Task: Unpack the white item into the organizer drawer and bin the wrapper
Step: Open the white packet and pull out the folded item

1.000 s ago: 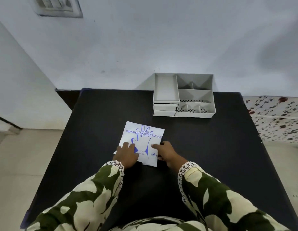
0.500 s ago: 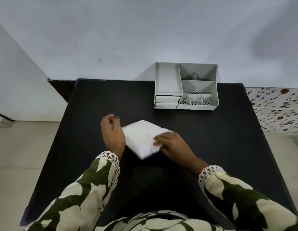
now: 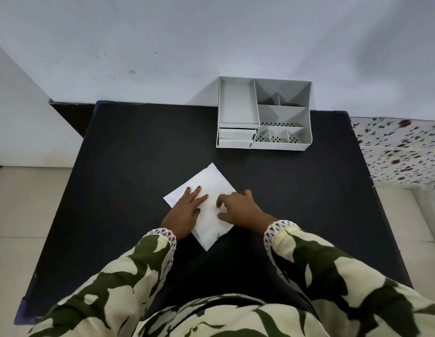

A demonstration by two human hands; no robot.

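A flat white packet (image 3: 209,183) lies plain side up on the black table (image 3: 129,154), turned like a diamond, with a bit of blue print showing near its lower corner. My left hand (image 3: 186,210) rests flat on its left half, fingers spread. My right hand (image 3: 240,209) presses on its right edge with bent fingers. Neither hand has lifted it. The grey organizer (image 3: 263,114) stands at the table's far edge against the wall, with two small drawers (image 3: 236,137) pushed in at its front left.
Open compartments fill the top of the organizer. A pale wall (image 3: 163,45) rises right behind the table. A patterned cloth (image 3: 401,147) lies to the right of the table, and pale floor (image 3: 24,203) runs to its left. No bin is in view.
The packet has been flipped from its printed side to its plain side and turned. My left hand moved from its left edge onto its top, and my right hand stayed on the right edge.
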